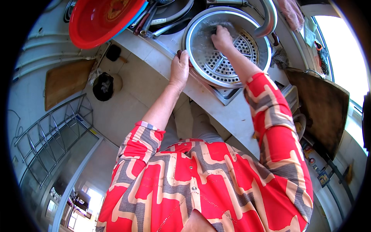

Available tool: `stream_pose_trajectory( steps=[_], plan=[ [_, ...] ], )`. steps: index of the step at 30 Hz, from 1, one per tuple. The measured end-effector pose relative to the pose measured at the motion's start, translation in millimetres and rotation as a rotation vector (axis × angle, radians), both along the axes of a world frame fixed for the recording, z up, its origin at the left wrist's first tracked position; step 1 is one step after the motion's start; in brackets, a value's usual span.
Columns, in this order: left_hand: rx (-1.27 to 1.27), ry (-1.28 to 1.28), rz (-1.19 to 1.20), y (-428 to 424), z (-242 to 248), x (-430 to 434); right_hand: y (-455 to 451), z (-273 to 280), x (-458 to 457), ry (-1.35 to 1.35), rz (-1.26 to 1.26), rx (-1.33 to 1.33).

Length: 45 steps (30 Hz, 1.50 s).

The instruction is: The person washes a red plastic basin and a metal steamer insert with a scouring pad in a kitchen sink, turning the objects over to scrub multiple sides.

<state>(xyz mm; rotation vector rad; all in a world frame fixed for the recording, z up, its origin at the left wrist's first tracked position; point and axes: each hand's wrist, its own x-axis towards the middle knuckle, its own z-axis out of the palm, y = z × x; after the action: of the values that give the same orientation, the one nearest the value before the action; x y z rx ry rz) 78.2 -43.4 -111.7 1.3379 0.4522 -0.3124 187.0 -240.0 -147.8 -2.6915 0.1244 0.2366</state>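
Observation:
A round stainless steel steamer pot (189, 40) sits tilted over the sink (227, 97), its perforated bottom (226, 68) facing up at me. My left hand (179, 68) grips the dark side handle (179, 53) at the pot's left rim. Inside the pot, my right hand (222, 39) presses a small dark scrubber (214, 30) to the inner wall; my fingers hide most of it, so its exact kind is unclear. The wall around that hand looks wet. Above the pot's right rim curves a metal faucet (266, 18).
Left of the sink, a red plastic basin (98, 23) juts past the counter edge beside stacked pans (171, 20) and utensils (145, 21). At right, a large wooden board (321, 107) leans by the window. A black-lined bin (103, 87) stands on the floor.

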Motion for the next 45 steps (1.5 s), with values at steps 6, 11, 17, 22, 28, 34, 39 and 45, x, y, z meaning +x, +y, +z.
stream_pose_trajectory(
  steps=[6,11,17,22,28,34,39,45],
  plan=[
    [-0.012,-0.067,-0.004,3.1,-2.0,-7.9,50.8,-6.8,10.9,0.199,-0.136,0.188],
    [0.004,-0.099,-0.014,1.8,0.7,-10.8,39.3,-18.0,-23.3,0.469,0.074,0.472],
    [0.065,-0.104,0.027,-0.5,-18.7,-9.7,38.8,64.6,-70.3,0.591,0.617,-0.043],
    [0.129,-0.139,-0.016,7.0,-18.8,0.4,48.6,60.7,-58.6,0.238,0.953,-0.386],
    [0.152,-0.145,-0.046,13.3,-6.1,5.8,23.7,46.3,-32.2,-0.084,0.818,-0.480],
    [0.105,-0.153,-0.034,12.4,-16.2,-1.5,-10.0,42.1,21.0,0.027,0.425,-0.569],
    [0.098,-0.155,-0.046,11.7,-4.1,-0.9,-11.7,25.8,18.1,0.037,0.128,-0.506],
    [0.129,-0.161,-0.080,13.8,-7.1,-0.7,45.4,21.6,1.3,0.090,0.378,-0.291]
  ],
)
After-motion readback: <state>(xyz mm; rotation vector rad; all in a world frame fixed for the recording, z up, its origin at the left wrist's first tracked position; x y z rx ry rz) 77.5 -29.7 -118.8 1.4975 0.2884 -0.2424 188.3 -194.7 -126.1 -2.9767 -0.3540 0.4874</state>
